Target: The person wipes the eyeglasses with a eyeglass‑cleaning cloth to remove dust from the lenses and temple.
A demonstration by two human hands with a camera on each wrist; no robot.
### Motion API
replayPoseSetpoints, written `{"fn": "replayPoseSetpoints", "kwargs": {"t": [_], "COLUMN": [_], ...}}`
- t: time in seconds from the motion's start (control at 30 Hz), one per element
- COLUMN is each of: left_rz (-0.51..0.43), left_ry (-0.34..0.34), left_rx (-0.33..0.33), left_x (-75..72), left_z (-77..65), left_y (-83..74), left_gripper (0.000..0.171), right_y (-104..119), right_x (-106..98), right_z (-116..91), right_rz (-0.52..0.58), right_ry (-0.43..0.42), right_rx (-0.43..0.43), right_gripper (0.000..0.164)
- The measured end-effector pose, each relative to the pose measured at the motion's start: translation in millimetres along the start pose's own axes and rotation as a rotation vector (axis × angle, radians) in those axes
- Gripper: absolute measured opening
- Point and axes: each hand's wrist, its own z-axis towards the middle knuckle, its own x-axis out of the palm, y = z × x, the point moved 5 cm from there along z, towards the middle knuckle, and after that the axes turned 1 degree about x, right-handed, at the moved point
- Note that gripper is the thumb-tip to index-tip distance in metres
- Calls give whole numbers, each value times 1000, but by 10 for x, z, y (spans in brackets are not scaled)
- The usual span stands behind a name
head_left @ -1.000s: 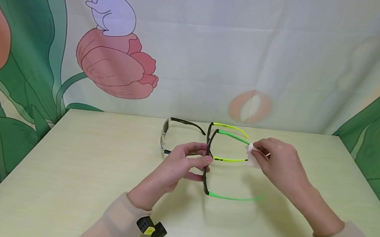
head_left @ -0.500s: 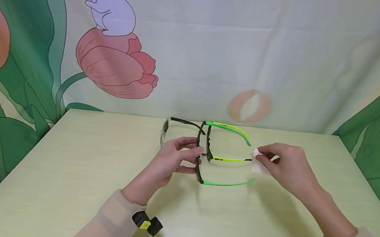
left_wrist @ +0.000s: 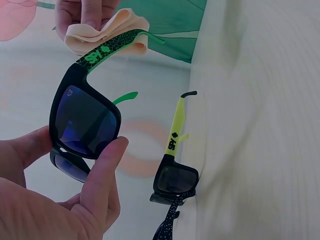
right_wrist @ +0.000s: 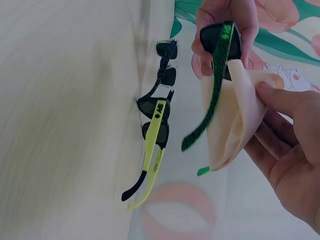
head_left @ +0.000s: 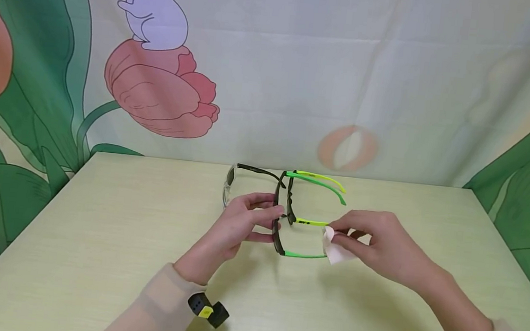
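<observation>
My left hand [head_left: 235, 226] holds black-framed sunglasses with green arms [left_wrist: 89, 120] by the front, thumb on one side and fingers on the other. They are raised off the table, arms pointing right. In the head view, a pale cloth [head_left: 340, 251] pinched by my right hand [head_left: 384, 246] covers the end of the nearer green arm. The left wrist view has that patterned arm crossing in front of the cloth. Behind stand black sunglasses with yellow arms [right_wrist: 156, 122]. Further left, clear-framed sunglasses with dark arms [right_wrist: 166, 62] are partly hidden by my left hand in the head view.
The pale wooden table [head_left: 93, 255] extends on both sides and toward me. A printed curtain [head_left: 278, 81] with flowers and a white animal hangs along its back edge.
My right hand has moved the cloth from the farther green arm's tip, rightward off it, then to the nearer arm. My left hand has shifted the sunglasses slightly left.
</observation>
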Motion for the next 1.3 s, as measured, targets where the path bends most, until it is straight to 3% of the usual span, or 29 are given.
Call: {"fn": "replayPoseSetpoints", "kwargs": {"t": [0.23, 0.33, 0.83, 1.3], "left_rz": [-39, -51, -42, -17], "left_ry": [-13, -8, 37, 69], "left_rx": [-5, -6, -27, -39], "left_x": [29, 50, 141, 172], "left_z": [17, 19, 53, 102], "left_y": [15, 15, 58, 83], "left_gripper": [54, 54, 58, 56], "right_y": [131, 158, 175, 182], "right_x": [159, 216, 365, 406], "right_z": [16, 15, -25, -58], "right_rz": [-23, -69, -366, -429], "right_ry": [47, 55, 22, 16], "right_rx": [-160, -192, -260, -250], "right_gripper": [27, 28, 25, 23]}}
